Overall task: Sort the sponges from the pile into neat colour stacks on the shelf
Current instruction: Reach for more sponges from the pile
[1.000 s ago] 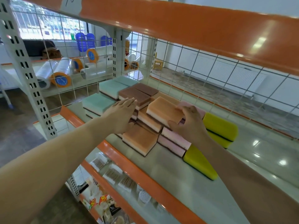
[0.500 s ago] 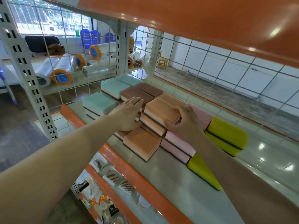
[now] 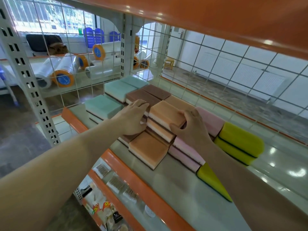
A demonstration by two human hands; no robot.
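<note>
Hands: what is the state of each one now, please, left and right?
Left hand: open, fingers straight, resting on the brown sponge.
Right hand: closed, gripping the top orange sponge at its right edge.

Hardly anything here can be read. The rolls of clear film on the neighbouring shelf have orange end caps with round blue labels, but the print on them is too small and blurred to make out. Down on the lower shelf, a yellow and red tag among the packaged goods carries what looks like a "9", possibly a price; the rest of it is unclear. A dark packet beside it bears a small white mark that I cannot read.
</note>
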